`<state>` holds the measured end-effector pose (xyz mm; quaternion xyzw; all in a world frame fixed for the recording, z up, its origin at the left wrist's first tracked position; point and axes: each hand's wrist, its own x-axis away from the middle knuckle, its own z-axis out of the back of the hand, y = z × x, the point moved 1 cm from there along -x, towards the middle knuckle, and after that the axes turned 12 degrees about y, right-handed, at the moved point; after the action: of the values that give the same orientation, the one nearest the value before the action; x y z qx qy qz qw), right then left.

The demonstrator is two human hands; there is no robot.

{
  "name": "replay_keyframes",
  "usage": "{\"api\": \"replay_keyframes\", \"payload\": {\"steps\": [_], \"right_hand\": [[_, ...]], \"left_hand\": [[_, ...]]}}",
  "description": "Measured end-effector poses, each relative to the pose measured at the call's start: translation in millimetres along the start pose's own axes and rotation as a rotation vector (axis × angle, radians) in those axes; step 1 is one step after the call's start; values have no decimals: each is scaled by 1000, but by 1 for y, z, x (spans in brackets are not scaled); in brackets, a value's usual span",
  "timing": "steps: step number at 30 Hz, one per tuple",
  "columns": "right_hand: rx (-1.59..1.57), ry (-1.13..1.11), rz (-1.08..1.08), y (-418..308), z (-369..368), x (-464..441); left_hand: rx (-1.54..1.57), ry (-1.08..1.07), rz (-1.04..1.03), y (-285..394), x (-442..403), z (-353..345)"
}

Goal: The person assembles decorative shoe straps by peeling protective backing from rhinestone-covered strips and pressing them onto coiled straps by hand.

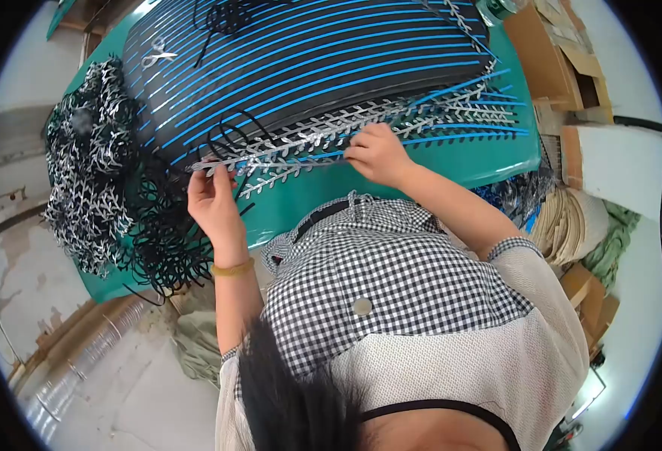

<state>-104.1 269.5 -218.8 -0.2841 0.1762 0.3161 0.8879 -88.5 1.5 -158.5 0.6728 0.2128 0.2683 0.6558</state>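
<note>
A green table (459, 161) bears a blue-striped black pad (293, 75), silvery leafy strands (310, 141), a leafy heap (90, 169) and black cord (162, 237).

Silver leaf-patterned trim strips (312, 140) stretched side by side

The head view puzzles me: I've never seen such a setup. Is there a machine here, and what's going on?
There's no robot, just a person with bare hands. The single picture comes from a camera on the person's head, looking forward and down, so their own checked clothing fills the lower part.

On the green surface lies a dark panel with blue stripes. Scissors rest on it. To the left are a heap of silver-and-black trim and tangled black cords.

The left hand seems to pinch the end of a silver leafy strip. The right hand is farther along the strips; its exact grip is unclear.
</note>
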Motion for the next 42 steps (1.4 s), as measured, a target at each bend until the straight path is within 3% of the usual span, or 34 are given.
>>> {"api": "replay_keyframes", "payload": {"steps": [4,7,10,13,16,19,21,23,24,25,26,27,29,31,34,37,38,42], "right_hand": [[-302,170,-142,5,60,-11],[-845,324,-890,20,94,1],[-1196,585,-890,29,123,-1],[-1377,641,-762,27,144,-5],[-1297,734,-717,4,162,-17],[-1190,763,-526,-12,181,-32],[-1048,838,-476,-33,190,-45],[-590,718,-251,-54,200,-58],[-404,646,-108,-66,202,-67],[-221,574,37,-78,200,-73],[-206,520,39,-85,193,-74],[-193,467,43,-90,181,-72],[-195,374,3,-98,162,-66],[-219,284,-99,-100,157,-47],[-603,99,-486,-105,169,-41],[-467,507,-318,-92,183,-49],[-440,566,-290,-93,192,-57],[-545,584,-514,-115,213,-91]], "left_hand": [[-106,-62,61,-16,-9,11],[72,-79,253,-2,-10,12],[338,-33,273,17,-20,26],[449,51,132,52,-24,35],[312,324,-204,99,-9,24],[386,292,-334,130,2,20],[366,69,-224,140,22,-5],[235,-208,-137,139,43,-36],[166,-264,90,139,55,-56],[190,-486,251,135,59,-70],[436,-637,571,125,59,-80],[524,-684,694,118,59,-88],[616,-702,628,122,64,-98],[564,-748,429,121,59,-96],[563,-750,359,129,65,-95],[470,-878,313,140,80,-93],[455,-935,291,137,83,-94],[370,-1078,209,142,94,-96]]}}
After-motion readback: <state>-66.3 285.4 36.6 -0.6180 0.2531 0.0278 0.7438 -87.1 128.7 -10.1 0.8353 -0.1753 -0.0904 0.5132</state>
